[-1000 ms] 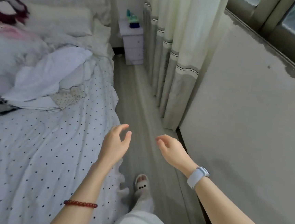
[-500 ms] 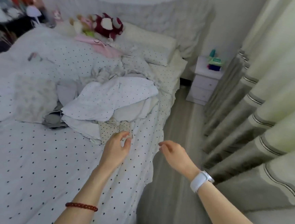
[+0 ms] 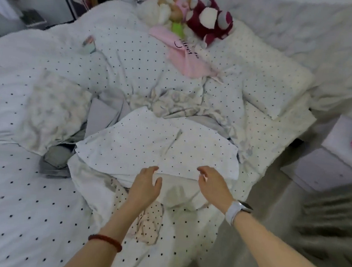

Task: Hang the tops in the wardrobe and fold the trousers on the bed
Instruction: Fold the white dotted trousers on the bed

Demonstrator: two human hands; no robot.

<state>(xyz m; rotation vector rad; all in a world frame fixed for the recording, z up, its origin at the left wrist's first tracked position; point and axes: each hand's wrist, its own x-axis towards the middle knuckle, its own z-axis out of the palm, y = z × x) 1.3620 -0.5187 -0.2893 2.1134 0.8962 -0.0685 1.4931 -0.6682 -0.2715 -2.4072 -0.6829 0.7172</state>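
Observation:
A pile of clothes lies on the bed (image 3: pixel 14 215), topped by a white black-dotted garment (image 3: pixel 153 144). Under it show a plain white garment (image 3: pixel 178 193), a cream dotted piece (image 3: pixel 148 222) and grey cloth (image 3: pixel 55 161). A pale floral garment (image 3: pixel 53 110) lies to the left, another crumpled floral one (image 3: pixel 186 106) behind. My left hand (image 3: pixel 145 186) hovers over the pile's near edge, fingers relaxed, holding nothing. Level with it, a little to the right, my right hand (image 3: pixel 213 185) is also empty, fingers loosely curved.
Plush toys (image 3: pixel 202 18) and a pink cloth (image 3: pixel 184 55) sit at the bed's head beside a pillow (image 3: pixel 267 81). A white nightstand (image 3: pixel 335 151) stands at right, a curtain (image 3: pixel 333 221) lower right. The floor strip (image 3: pixel 234 255) runs along the bed's right side.
My view has swung left from the floor and curtain onto the bed. Both hands have moved forward over the clothes pile, still empty.

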